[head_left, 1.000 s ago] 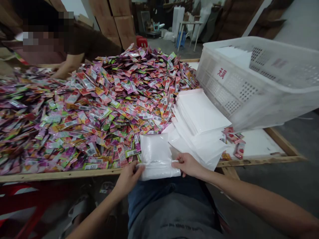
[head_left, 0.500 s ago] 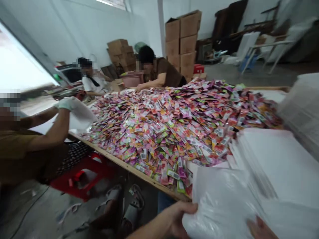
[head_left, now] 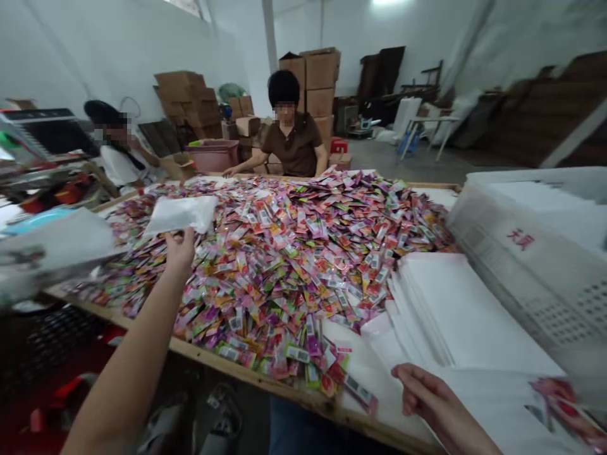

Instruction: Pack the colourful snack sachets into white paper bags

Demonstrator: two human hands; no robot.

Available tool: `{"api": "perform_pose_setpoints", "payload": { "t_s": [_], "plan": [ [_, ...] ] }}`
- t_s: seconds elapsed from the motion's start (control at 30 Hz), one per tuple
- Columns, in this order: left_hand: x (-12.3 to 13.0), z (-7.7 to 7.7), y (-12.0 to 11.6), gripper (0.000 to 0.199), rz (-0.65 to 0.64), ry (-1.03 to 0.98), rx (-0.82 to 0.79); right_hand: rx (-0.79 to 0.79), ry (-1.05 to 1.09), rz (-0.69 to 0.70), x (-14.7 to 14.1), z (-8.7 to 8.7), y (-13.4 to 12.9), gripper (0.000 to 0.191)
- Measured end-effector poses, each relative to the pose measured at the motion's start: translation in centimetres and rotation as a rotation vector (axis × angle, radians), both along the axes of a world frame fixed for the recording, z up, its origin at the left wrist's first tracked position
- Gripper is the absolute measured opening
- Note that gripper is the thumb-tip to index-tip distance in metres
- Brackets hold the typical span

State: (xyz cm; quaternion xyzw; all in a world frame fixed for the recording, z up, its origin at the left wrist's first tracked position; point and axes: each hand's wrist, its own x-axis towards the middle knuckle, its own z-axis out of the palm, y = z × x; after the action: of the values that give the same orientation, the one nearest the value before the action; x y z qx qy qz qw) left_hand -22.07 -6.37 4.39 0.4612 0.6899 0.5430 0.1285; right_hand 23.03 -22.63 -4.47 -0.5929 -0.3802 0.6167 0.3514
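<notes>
White pouch (head_left: 183,215): above the left part of the heap, long axis running roughly side to side, its right end a little higher in view; whether it rests on the sachets is unclear.
Pouch to grip: just beyond the fingertips of the left hand (head_left: 180,253), which is much the nearer; the right hand (head_left: 429,392) is well apart.
Left grip: narrow, thumb and fingers touching the pouch's near edge (I cannot tell a firm pinch from a loosened one).
Right grip: holding nothing visible, fingers loosely curled, beside the white bag stack (head_left: 455,303).
Heap: printed sachets (head_left: 284,253) across the wood-edged surface (head_left: 227,366).
Crate: white perforated plastic crate (head_left: 497,234), right of the stack.
Far side: a co-worker (head_left: 301,151) in a brown shirt.
</notes>
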Motion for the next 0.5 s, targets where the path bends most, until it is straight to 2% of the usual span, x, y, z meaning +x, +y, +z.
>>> {"api": "perform_pose_setpoints", "payload": {
  "t_s": [0.03, 0.1, 0.17, 0.23, 0.3, 0.37, 0.43, 0.5],
  "plan": [
    [0.8, -0.7, 0.4, 0.064, -0.013, -0.004, -0.026, 0.021, -0.021, 0.022, 0.1, -0.4, 0.0, 0.044],
    [3.3, -3.2, -0.1, 0.062, -0.152, 0.039, -0.119, 0.043, -0.073, 0.089, 0.6, -1.3, 0.0, 0.042],
    [6.0, -6.4, -1.4, 0.058, -0.389, 0.219, -0.23, 0.043, -0.127, 0.147, 1.3, -2.2, 0.3, 0.043],
    [8.0, -9.4, -2.4, 0.059, -0.507, 0.418, -0.294, 0.077, -0.205, 0.178, 2.0, -2.9, 1.3, 0.042],
    [9.5, -11.4, -2.6, 0.061, -0.453, 0.571, -0.323, 0.185, -0.298, 0.223, 1.6, -3.1, 3.2, 0.037],
    [10.6, -12.5, -2.0, 0.064, -0.333, 0.672, -0.364, 0.344, -0.376, 0.301, -0.2, -2.8, 6.4, 0.03],
    [11.9, -12.8, -1.2, 0.069, -0.258, 0.727, -0.415, 0.512, -0.441, 0.386, -3.7, -2.3, 10.5, 0.025],
    [13.3, -13.1, -0.7, 0.071, -0.254, 0.744, -0.455, 0.654, -0.596, 0.41, -7.9, -2.0, 14.8, 0.028]
  ]
}}
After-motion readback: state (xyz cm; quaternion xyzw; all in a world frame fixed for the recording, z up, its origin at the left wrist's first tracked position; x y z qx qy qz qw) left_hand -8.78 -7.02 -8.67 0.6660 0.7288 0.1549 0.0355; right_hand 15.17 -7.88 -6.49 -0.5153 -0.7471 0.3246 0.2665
